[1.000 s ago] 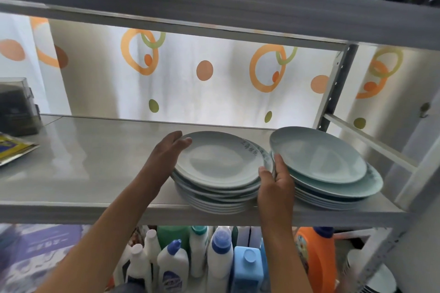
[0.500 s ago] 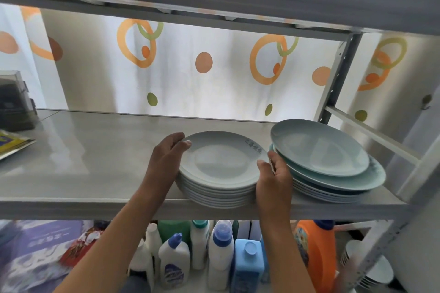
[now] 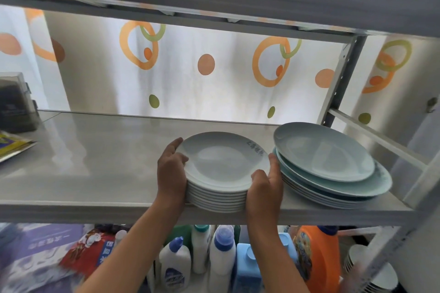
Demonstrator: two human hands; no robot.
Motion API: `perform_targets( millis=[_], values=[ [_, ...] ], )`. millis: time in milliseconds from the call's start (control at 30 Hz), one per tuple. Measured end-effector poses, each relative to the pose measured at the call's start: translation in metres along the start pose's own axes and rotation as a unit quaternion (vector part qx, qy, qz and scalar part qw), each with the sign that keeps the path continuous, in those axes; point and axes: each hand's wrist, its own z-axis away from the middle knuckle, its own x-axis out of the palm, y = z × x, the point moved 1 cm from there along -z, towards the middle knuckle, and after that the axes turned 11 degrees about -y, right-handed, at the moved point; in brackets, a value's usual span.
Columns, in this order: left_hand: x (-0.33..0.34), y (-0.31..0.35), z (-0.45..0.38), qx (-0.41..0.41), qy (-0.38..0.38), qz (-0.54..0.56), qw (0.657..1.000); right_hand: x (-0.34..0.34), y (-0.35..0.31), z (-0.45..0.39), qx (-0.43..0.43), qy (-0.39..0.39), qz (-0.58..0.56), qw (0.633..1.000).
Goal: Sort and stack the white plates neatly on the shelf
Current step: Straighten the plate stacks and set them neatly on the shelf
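Observation:
A neat stack of several small white plates stands near the front edge of the grey shelf. My left hand presses against the stack's left side, thumb on the top rim. My right hand cups the stack's right front side. Right beside it sits a second pile of larger plates, uneven, with a pale top plate over a wider blue-rimmed one.
A dark box and a flat packet sit at the shelf's left end. A metal upright stands behind the larger pile. Below the shelf are detergent bottles, an orange jug and stacked bowls.
The small plates, fanned out and skewed a second ago, are now squared into one even stack between my hands. Both hands have closed in on the stack's sides.

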Motion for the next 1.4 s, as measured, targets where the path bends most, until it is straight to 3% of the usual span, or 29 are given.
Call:
perform_targets(
  millis=[433,733,900,1000,1133,1300,1400],
  values=[
    [-0.021,0.019,-0.075,-0.062,0.051,0.093,0.992,0.05,-0.015,-0.068,0.053,-0.144,0.016,0.988],
    [-0.029,0.016,-0.126,-0.011,0.105,0.001,0.994,0.082,-0.015,-0.11,0.07,-0.166,-0.02,0.983],
    [-0.032,0.006,-0.142,0.025,0.09,-0.099,0.991,0.085,-0.008,-0.117,0.063,-0.156,-0.016,0.986],
    [-0.033,0.008,-0.141,0.073,0.106,-0.191,0.973,0.085,-0.006,-0.117,0.064,-0.16,-0.018,0.985],
    [-0.022,0.017,-0.121,0.203,0.149,-0.27,0.929,0.085,-0.004,-0.11,0.05,-0.138,-0.025,0.989],
    [0.001,0.018,-0.084,0.412,0.077,-0.319,0.85,0.058,-0.017,-0.088,-0.019,-0.091,-0.043,0.995],
    [0.031,0.018,-0.069,0.445,0.007,-0.31,0.84,0.03,-0.022,-0.064,-0.082,-0.066,-0.046,0.993]
  ],
)
